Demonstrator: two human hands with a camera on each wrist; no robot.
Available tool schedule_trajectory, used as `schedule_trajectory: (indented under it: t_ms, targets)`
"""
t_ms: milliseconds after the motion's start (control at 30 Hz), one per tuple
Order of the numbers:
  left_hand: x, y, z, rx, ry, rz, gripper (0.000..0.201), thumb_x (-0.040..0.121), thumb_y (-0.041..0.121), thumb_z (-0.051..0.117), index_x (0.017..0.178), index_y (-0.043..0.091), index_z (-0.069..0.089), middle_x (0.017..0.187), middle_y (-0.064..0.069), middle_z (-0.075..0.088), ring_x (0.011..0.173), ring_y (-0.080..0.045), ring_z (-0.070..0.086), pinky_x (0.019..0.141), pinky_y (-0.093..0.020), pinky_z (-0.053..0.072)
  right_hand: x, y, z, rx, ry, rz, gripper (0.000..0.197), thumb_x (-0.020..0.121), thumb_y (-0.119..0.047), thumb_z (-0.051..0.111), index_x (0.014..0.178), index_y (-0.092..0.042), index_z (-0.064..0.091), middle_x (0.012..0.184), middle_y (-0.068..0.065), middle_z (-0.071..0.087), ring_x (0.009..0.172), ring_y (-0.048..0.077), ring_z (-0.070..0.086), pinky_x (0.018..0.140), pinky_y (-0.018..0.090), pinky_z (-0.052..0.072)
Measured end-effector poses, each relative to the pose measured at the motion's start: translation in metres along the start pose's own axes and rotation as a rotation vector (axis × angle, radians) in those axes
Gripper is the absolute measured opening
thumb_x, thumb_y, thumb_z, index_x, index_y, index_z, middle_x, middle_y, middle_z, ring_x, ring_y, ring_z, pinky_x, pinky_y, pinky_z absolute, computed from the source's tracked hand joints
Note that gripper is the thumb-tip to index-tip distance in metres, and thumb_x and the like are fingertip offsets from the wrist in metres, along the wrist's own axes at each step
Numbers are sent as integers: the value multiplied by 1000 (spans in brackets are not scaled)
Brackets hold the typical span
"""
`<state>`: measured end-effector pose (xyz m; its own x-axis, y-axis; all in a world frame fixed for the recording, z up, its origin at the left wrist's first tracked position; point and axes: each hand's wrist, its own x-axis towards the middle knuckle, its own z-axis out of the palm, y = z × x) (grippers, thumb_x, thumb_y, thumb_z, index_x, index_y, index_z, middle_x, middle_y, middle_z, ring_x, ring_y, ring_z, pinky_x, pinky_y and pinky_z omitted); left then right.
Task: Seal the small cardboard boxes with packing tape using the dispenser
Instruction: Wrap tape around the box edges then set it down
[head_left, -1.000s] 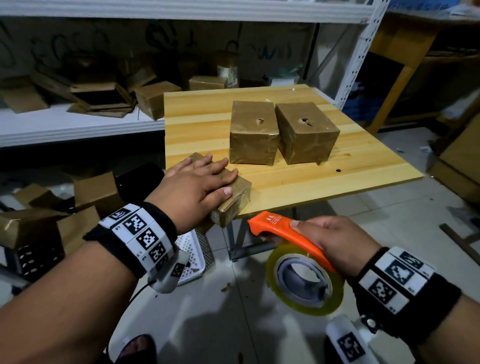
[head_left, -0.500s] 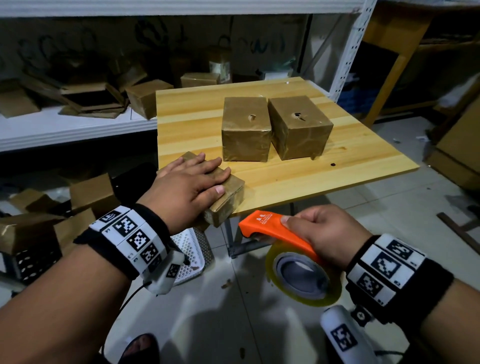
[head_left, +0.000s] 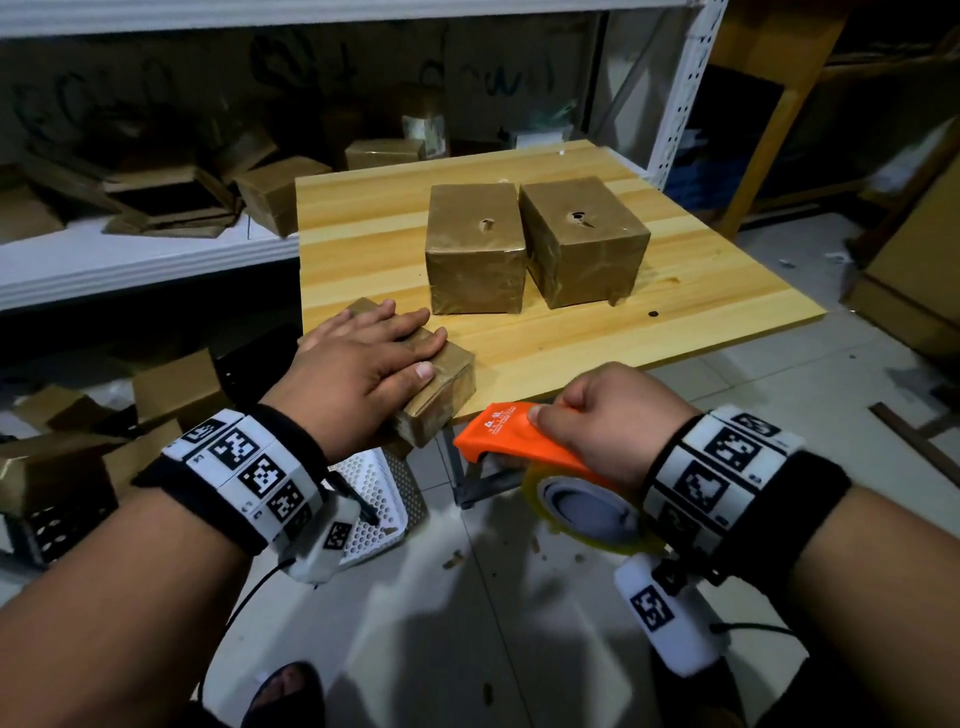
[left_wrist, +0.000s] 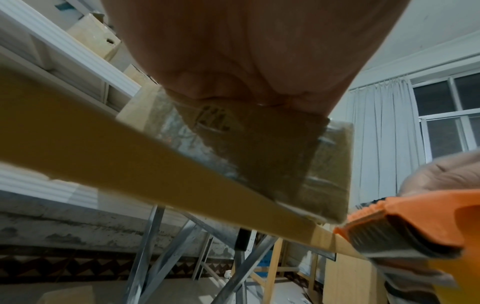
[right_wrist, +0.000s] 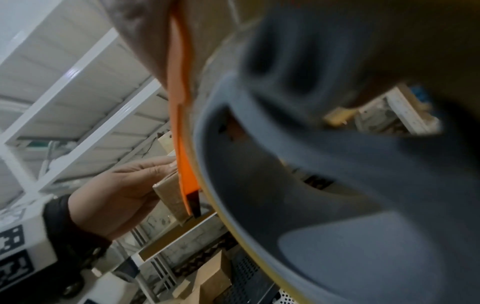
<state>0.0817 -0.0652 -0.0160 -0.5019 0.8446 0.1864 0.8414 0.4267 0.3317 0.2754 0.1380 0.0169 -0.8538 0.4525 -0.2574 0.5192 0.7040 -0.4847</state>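
- Left hand is lying flat with fingers spread on top of the flat box, pressing it down at the near left corner of the wooden table
- Flat box is sitting skewed under the palm, its near corner jutting out past the table's front edge, as the left wrist view is showing from below
- Right hand is curling around the orange dispenser, thumb lying along its top, holding it off the table, just below the front edge and just right of the left thumb
- Dispenser's nose is pointing toward the box's overhanging corner; the two are sitting very near, and whether they are touching I cannot tell
- Tape roll is hanging beneath the right palm, over open floor
- Two taped boxes, one and another, are standing side by side well beyond the left fingertips, leaving bare tabletop between them and the hand
- White shelf holding loose cardboard is running along to the left of the left hand, beside the table's left edge
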Motion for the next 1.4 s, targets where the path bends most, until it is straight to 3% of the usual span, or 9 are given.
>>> schedule_trajectory:
  t_ms: [133, 333, 467, 567, 667, 767, 933, 1233, 1400]
  targets:
    - [4, -1, -1, 0, -2, -1, 52, 93, 71, 25, 142, 61, 37, 164, 23, 34, 159, -9, 19, 128, -44, 10, 10, -13, -13, -203, 2, -51, 42, 95, -55, 62, 93, -16, 76, 84, 1, 73, 84, 22, 68, 83, 35, 59]
    - [9, 0, -2, -27, 10, -14, 55, 90, 74, 23, 141, 61, 39, 162, 26, 33, 158, -7, 18, 128, -46, 10, -10, 2, 32, -462, -337, -96, 42, 94, -58, 60, 94, -18, 75, 85, -1, 71, 80, 21, 68, 70, 33, 53]
    - [9, -1, -2, -51, 10, -6, 52, 90, 73, 25, 139, 62, 37, 159, 28, 31, 158, -7, 18, 129, -46, 10, -17, 7, 4, -253, -199, -40, 37, 95, -62, 62, 92, -27, 74, 86, -5, 76, 81, 14, 72, 80, 34, 61]
    - [9, -2, -3, -44, -5, -10, 52, 90, 74, 24, 140, 63, 37, 161, 29, 30, 158, -6, 16, 129, -45, 8, -34, 4, -22, 121, -102, -57, 30, 92, -60, 67, 88, -31, 74, 83, -5, 77, 71, 11, 76, 71, 36, 65]
    - [10, -1, -3, -46, -20, -22, 56, 90, 74, 23, 142, 62, 40, 164, 27, 30, 159, -6, 15, 129, -45, 7, -34, 5, -47, 397, 241, -99, 28, 95, -50, 66, 84, -26, 75, 77, -5, 75, 64, 6, 72, 60, 24, 55]
    - [10, 3, -3, -37, -20, -36, 66, 88, 75, 20, 147, 56, 43, 165, 25, 30, 159, -7, 15, 129, -44, 6, -14, 9, -54, 264, 583, -150, 25, 98, -47, 60, 97, -27, 76, 88, -10, 75, 80, 8, 69, 65, 23, 49]
    - [11, 8, -3, -20, -30, -51, 66, 88, 74, 17, 148, 57, 40, 166, 25, 27, 159, -6, 13, 129, -42, 5, 23, 14, -29, -261, 496, -131, 47, 102, -49, 55, 142, -26, 61, 120, 6, 77, 108, 32, 70, 88, 39, 51]
    - [9, 8, -3, -43, -13, -53, 62, 89, 72, 19, 146, 59, 38, 165, 28, 25, 159, -5, 12, 129, -38, 3, 54, 15, -15, -490, 496, -162, 47, 100, -60, 52, 140, -36, 57, 118, -1, 77, 119, 30, 61, 98, 46, 35]
    - [11, 7, -3, -18, -25, -45, 61, 90, 72, 17, 147, 59, 35, 165, 27, 24, 159, -7, 11, 129, -41, 3, 31, 1, -8, -359, 796, -362, 39, 95, -56, 61, 111, -23, 74, 106, 4, 68, 102, 29, 60, 87, 44, 44]
